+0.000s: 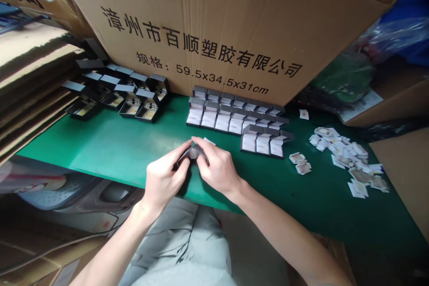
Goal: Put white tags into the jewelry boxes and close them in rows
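Observation:
Between my two hands is a small dark hinged box (193, 153), its lid raised and part of a pale inside showing. My left hand (166, 170) wraps its left side, and my right hand (217, 166) grips the right. Fingers cover much of it. Just behind the right fingers lies a small white piece (209, 141). Ahead to the right stand rows of open dark boxes with white linings (229, 119). At the back left, more open dark boxes (146, 111) show bare interiors with yellowish patches.
Loose white folded inserts (345, 149) are heaped at the right of the green table (110, 143), with a few nearer the lined boxes. A large cardboard carton (201, 18) walls off the back. Stacked cardboard sheets (33, 85) border the left; plastic bags (355, 71) sit at right.

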